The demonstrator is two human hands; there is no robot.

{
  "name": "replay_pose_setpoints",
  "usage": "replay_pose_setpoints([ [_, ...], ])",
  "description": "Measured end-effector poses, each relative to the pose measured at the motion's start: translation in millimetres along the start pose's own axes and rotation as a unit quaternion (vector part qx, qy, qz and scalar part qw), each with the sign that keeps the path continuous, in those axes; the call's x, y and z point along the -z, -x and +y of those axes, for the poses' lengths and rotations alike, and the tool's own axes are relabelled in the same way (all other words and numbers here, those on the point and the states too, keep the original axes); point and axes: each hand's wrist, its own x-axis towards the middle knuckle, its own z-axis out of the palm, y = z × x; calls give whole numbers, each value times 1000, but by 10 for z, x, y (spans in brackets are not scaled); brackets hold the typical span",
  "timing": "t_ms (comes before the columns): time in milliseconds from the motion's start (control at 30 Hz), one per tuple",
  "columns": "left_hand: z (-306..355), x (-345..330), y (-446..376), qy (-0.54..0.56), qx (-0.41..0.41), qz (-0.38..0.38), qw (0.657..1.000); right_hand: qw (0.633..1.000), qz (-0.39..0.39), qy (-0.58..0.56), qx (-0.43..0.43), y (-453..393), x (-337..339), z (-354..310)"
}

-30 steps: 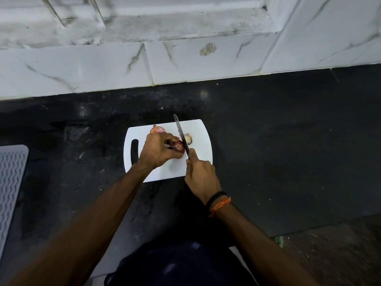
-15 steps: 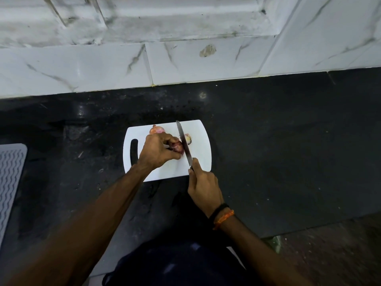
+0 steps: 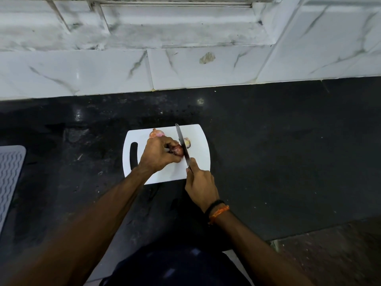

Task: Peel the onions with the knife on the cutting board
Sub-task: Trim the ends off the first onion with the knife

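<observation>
No text, label, brand, number or sign can be read anywhere in the head view.

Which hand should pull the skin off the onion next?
Probably the left hand. It already grips the onion on the cutting board, fingers right at the skin. The right hand is busy holding the knife against the onion.

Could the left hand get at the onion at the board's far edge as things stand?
Probably not at once: the left hand is busy holding another onion against the knife. The far onion itself lies uncovered just beyond its knuckles.
</observation>
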Motion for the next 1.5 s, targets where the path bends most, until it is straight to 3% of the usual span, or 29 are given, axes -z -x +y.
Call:
replay_pose_setpoints([
  [533, -36, -47, -28, -25, 13, 10, 1000, 999, 5, 43, 21, -156, -134, 47],
  [867, -80, -77, -21, -9, 36, 19, 999, 999, -29, 26, -8, 4, -220, 127],
  [1300, -92, -92, 89, -66, 21, 44, 997, 984, -57, 169, -10, 227, -296, 292],
  [1500, -122, -96, 165, -91, 8, 58, 994, 997, -11, 79, -1, 214, -334, 449],
])
